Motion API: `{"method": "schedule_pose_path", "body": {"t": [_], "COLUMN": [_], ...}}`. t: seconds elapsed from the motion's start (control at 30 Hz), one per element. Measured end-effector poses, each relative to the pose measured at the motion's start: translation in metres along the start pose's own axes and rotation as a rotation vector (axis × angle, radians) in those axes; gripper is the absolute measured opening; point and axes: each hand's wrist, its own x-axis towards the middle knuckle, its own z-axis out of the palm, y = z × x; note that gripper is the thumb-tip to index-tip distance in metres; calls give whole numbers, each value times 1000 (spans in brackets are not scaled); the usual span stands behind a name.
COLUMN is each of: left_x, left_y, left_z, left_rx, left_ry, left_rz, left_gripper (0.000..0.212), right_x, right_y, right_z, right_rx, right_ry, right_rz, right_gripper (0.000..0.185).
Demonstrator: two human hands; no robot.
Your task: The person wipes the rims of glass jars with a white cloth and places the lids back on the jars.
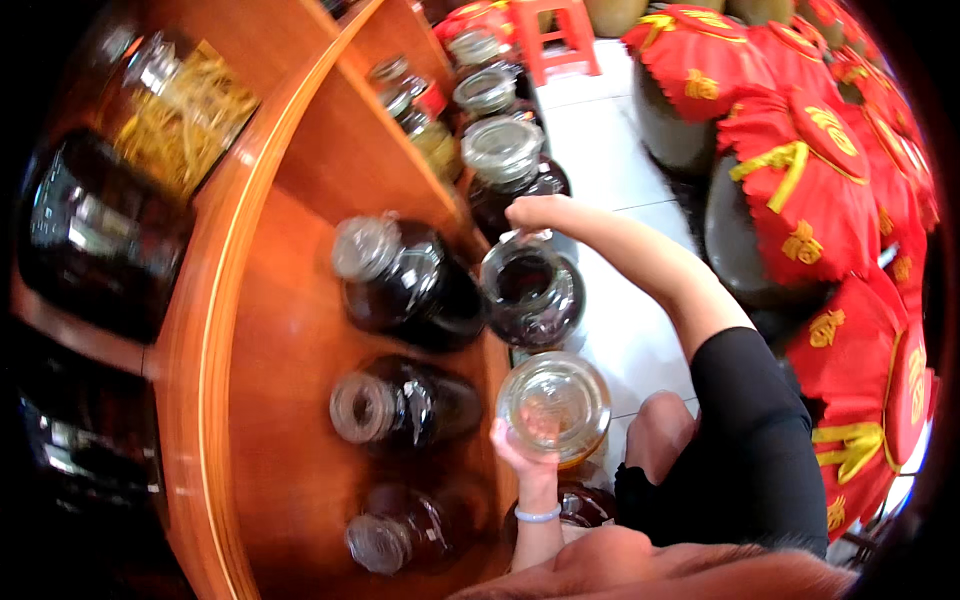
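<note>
My left hand [521, 454], with a pale bracelet at the wrist, holds a round clear glass lid [555, 405]; pinkish fingers show through the glass, and an amber edge lies below. My right hand [532, 214] is closed at the far edge of a glass jar [534, 300] with an uncovered mouth and dark contents. Its fingertips are blurred, so what they grip cannot be told. Just beyond that hand is a dark jar with a glass lid [502, 146].
Dark glass jars [409, 281] stand on the wooden shelf [285, 360] at left. More lidded jars [484, 90] line its front. Across the white tiled floor [600, 150] are large jars under red cloth covers [802, 172]. A red plastic stool [559, 56] stands at the top.
</note>
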Motion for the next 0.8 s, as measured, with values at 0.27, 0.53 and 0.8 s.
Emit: {"method": "schedule_pose_path", "body": {"t": [0.27, 0.53, 0.8], "left_x": [-10, -3, -2], "left_y": [1, 11, 3], "left_z": [-3, -8, -7], "left_rx": [177, 89, -8], "left_ry": [-57, -9, -199], "left_rz": [93, 16, -46], "left_gripper": [49, 48, 54], "right_x": [37, -9, -47], "right_y": [-62, -93, -4], "right_z": [-92, -190, -11], "right_rx": [-141, -250, 104], "right_ry": [162, 267, 760], "right_rz": [-136, -49, 315], "right_gripper": [16, 21, 28]}}
